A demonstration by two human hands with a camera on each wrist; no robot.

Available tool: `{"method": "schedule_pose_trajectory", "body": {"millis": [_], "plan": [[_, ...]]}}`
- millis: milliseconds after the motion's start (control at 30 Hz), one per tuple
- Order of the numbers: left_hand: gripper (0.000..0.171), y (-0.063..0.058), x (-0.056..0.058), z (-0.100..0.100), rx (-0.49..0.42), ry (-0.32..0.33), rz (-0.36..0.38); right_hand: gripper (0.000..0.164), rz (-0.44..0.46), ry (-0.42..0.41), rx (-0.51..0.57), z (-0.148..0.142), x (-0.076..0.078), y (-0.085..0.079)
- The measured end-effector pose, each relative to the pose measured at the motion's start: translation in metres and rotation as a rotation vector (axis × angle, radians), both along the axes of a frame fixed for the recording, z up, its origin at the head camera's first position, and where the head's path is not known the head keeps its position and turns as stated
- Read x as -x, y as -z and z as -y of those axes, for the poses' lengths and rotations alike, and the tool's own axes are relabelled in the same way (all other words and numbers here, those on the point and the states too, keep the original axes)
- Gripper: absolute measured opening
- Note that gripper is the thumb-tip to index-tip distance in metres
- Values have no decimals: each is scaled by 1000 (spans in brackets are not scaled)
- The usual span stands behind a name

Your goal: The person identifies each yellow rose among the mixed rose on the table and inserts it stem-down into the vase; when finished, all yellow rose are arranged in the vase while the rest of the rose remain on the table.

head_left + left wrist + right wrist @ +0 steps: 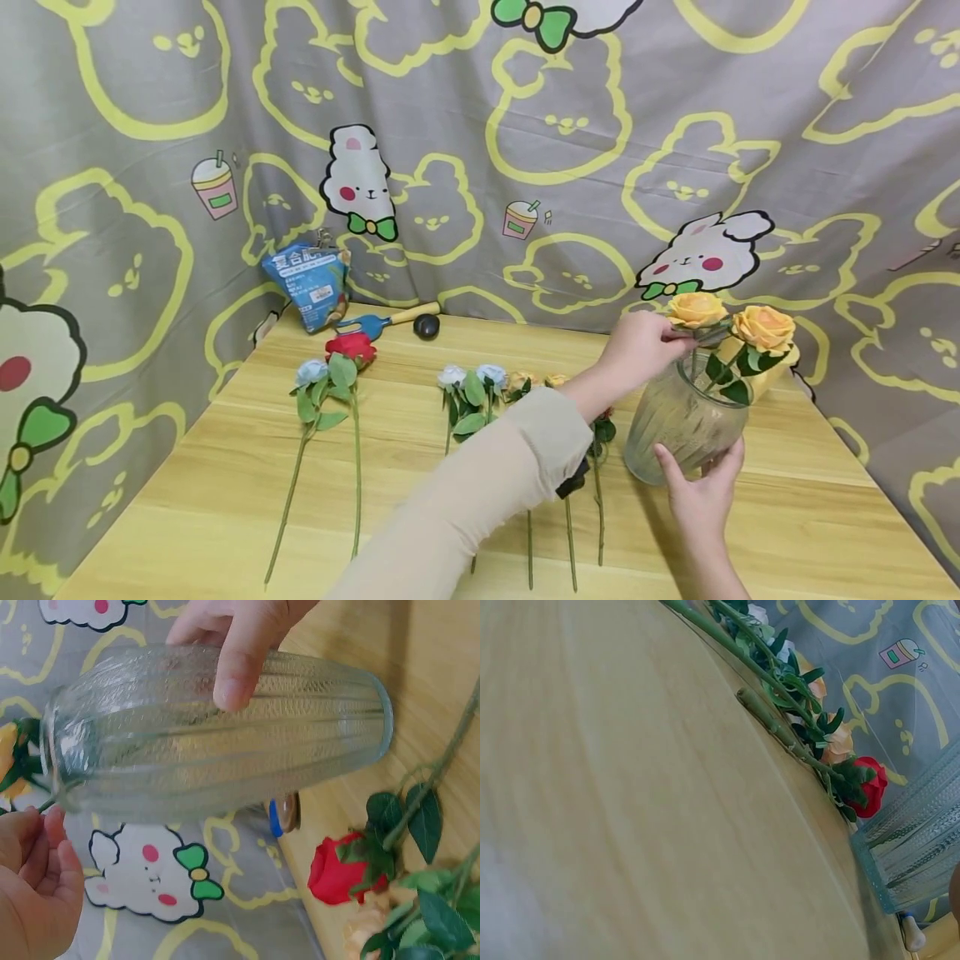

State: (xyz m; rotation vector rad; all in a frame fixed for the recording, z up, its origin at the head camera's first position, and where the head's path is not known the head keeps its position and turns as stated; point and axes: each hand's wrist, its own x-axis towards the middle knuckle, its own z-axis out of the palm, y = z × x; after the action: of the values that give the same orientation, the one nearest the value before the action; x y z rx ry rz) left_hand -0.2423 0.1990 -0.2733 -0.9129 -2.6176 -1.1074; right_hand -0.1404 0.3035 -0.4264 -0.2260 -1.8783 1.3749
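Observation:
A ribbed clear glass vase (686, 425) is at the right side of the table, leaning slightly. My right hand (703, 496) holds its lower side, thumb on the near face and fingers around the right. At the rim, my left hand (645, 346) pinches a stem beside two yellow-orange roses (763, 328), whose heads stand above the mouth. In the left wrist view, the left hand (41, 889) is just outside the rim, while the right hand's thumb (236, 686) presses the glass. Only a sliver of the right hand shows in the right wrist view.
Several artificial roses lie mid-table, partly behind my left sleeve (480, 492). Left of them lie a red rose (351, 347) and a blue rose (311, 372). Farther back are a blue bag (311, 283), a blue wooden-handled garden tool (390, 320) and a black round object (426, 326). A yellow object (772, 377) stands behind the vase.

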Motion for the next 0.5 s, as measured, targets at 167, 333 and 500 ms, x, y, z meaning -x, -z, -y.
{"method": "schedule_pose_trajectory", "body": {"millis": [167, 333, 500], "plan": [[22, 6, 3, 27, -68, 55, 192, 91, 0, 8, -7, 2, 0, 0], [15, 15, 11, 70, -264, 202, 416, 92, 3, 7, 9, 2, 1, -1], [18, 27, 21, 118, -304, 265, 507, 93, 15, 1, 38, 1, 1, -1]]}}
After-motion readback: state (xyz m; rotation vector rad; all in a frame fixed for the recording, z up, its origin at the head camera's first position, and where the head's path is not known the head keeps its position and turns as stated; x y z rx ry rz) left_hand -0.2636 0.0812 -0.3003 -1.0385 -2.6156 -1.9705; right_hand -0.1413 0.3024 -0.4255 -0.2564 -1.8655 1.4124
